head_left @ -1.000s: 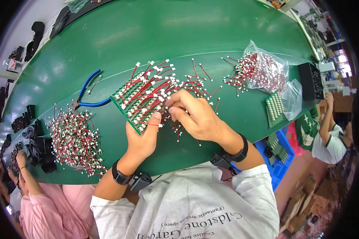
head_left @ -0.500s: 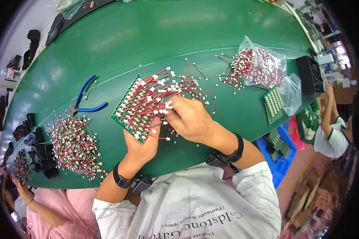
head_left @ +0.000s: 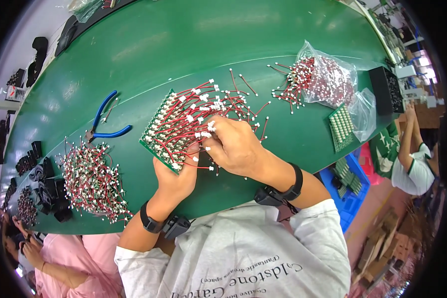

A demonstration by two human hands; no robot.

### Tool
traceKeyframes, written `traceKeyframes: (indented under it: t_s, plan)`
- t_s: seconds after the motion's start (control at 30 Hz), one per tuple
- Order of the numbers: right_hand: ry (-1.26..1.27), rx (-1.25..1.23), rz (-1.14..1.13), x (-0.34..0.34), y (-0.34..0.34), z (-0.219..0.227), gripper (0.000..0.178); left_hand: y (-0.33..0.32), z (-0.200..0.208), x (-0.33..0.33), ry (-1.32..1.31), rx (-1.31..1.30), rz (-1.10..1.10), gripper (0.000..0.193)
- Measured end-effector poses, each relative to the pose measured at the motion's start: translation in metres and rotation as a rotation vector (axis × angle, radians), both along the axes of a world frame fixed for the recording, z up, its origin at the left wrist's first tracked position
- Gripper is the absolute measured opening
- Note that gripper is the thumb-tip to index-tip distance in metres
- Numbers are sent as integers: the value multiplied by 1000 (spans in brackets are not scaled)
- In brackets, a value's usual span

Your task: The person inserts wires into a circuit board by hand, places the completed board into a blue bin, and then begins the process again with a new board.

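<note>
A green circuit board panel (head_left: pixel 160 123), set with rows of white connectors, is tilted above the table. My left hand (head_left: pixel 176 180) grips its near corner, fingers hidden under it. Many short red and black cables (head_left: pixel 187 119) with white plugs fan out from the panel to the right. Over these cables, my right hand (head_left: pixel 237 148) is closed in a pinch on a cable at its white plug (head_left: pixel 211 126). Loose cables (head_left: pixel 248 84) lie on the table beyond the right hand.
Blue-handled cutters (head_left: pixel 111 133) lie at left, above a heap of small wired boards (head_left: pixel 93 181). At right are a clear bag of cables (head_left: pixel 330 82), another board panel (head_left: pixel 340 128), a black bin (head_left: pixel 386 92) and a blue crate (head_left: pixel 338 206). A co-worker's hand (head_left: pixel 33 254) shows lower left.
The cables over the panel have shifted slightly, and my right hand has moved a little down and left with its pinch kept. The co-worker's hands at lower left have moved.
</note>
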State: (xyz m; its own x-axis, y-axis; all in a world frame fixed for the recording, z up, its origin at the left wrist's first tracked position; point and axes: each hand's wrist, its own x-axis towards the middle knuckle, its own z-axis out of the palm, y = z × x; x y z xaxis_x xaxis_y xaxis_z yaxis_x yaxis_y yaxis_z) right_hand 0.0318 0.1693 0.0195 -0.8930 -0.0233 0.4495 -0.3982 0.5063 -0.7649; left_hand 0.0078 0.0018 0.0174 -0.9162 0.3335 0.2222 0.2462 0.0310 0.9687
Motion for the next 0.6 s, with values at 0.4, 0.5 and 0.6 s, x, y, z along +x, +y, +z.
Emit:
traceKeyframes:
  t_s: [0.4,0.5,0.6]
  plan:
    - [-112,124,2,0,-2,-2,24,-3,-13,-1,47,-78,22,23]
    - [-97,125,21,-3,0,-9,24,0,-12,-2,-27,-61,23,22]
    - [-108,55,17,-1,-1,0,22,-1,-10,-2,-54,-45,35,21]
